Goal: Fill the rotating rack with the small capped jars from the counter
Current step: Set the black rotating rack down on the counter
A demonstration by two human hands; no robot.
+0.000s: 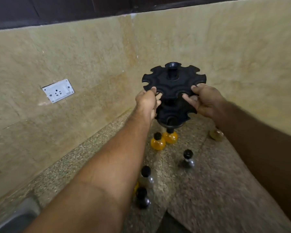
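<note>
Speckled stone counter (208, 190) runs along a beige stone-tiled wall (91, 56), with a dark band above the tiles; a white socket plate (58, 90) is set in the wall at far left, and the rim of a steel sink (15, 219) shows at the lower left corner; the counter's near edge falls away at bottom centre. Left hand (147, 101) is closed on the left rim of the rack (173, 81), thumb on top, fingers beneath; right hand (203, 100) is clamped on the right rim likewise. Black two-tier rack is held above the counter near the wall, both notched discs holding no jars. Capped jars stand on the counter below, apart from the rack: a dark jar (142, 198) nearest, partly behind the left forearm; a clear jar (146, 177) just beyond it; two orange jars (158, 142) touching side by side under the rack; a further dark jar (188, 158) alone to the right. Contents of the dark jars cannot be told; open counter lies right of them.
</note>
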